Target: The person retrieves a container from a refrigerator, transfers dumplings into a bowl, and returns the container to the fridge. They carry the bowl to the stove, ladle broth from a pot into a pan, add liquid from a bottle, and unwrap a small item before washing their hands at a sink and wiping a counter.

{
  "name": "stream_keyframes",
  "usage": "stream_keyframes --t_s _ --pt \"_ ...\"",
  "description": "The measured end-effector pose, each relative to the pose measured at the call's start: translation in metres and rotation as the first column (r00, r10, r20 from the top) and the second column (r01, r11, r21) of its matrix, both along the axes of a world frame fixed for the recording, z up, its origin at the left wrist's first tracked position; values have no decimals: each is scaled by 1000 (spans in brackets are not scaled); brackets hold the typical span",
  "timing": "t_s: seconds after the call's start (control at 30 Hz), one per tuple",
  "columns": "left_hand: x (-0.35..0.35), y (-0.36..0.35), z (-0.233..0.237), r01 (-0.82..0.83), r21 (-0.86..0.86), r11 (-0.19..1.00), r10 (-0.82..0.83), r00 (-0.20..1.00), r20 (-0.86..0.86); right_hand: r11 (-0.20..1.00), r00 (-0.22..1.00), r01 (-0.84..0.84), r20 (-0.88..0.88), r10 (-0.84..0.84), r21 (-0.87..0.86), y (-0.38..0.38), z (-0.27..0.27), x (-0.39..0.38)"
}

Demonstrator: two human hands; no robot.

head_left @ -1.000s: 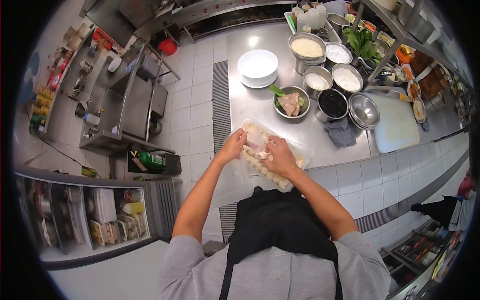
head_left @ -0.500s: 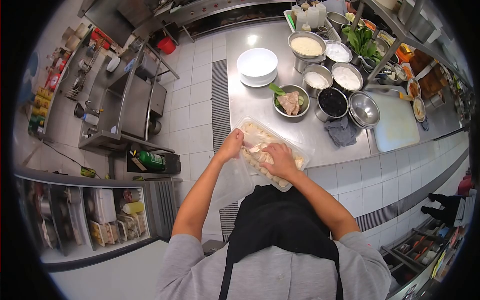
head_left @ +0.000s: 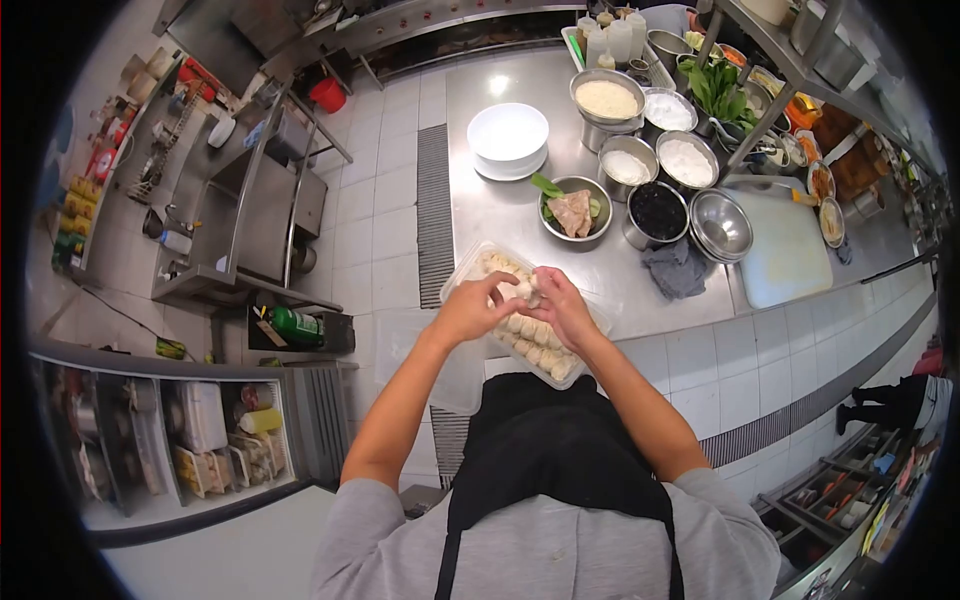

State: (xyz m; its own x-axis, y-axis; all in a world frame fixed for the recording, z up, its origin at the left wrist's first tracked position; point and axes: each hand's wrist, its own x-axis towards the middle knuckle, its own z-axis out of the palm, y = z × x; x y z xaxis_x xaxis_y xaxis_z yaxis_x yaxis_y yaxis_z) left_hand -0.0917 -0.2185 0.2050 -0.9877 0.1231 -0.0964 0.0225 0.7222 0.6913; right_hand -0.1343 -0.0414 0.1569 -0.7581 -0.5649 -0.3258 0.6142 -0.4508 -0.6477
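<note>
At the near edge of the steel counter [head_left: 500, 225], a clear plastic tray [head_left: 461, 270] is set at an angle and is filled with rows of pale dumplings [head_left: 535, 342] lying close together. One dumpling [head_left: 524, 291], small, whitish and folded, is held just above the tray's middle, pinched between the narrowed fingers of the left hand [head_left: 468, 312] and the right hand [head_left: 566, 310], whose tips meet on it. Beyond the tray are listed: a steel bowl [head_left: 575, 210] with sliced pale meat and green leaves; a stack of white plates [head_left: 508, 137]; a bowl of black contents [head_left: 658, 211]; two bowls of white powder [head_left: 687, 160]; a larger bowl of cream-coloured grains [head_left: 606, 98]; nested empty steel bowls [head_left: 721, 226]; a crumpled grey cloth [head_left: 676, 269]; and a white cutting board [head_left: 788, 252].
</note>
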Motion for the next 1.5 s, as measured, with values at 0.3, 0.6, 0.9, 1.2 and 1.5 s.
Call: stream_keyframes --t_s 0.3,0.6,0.9,1.2,1.5 --pt "6 7 -4 -21 1 1000 21 1000 -16 907 961 -119 -181 207 404 8 -14 -5" --pt "7 0 -10 -147 13 989 147 988 -34 919 912 349 162 -378 184 -11 -20 10" --pt "7 4 6 -189 52 981 192 979 -61 992 991 107 -88 -101 62 -23 -19 -11" --pt "23 -54 -44 -341 -218 914 371 922 113 431 688 596 -708 162 677 19 -26 -155" --pt "9 -51 -62 -417 -324 849 506 818 273 624 563 326 -676 476 710 0 -43 -59"
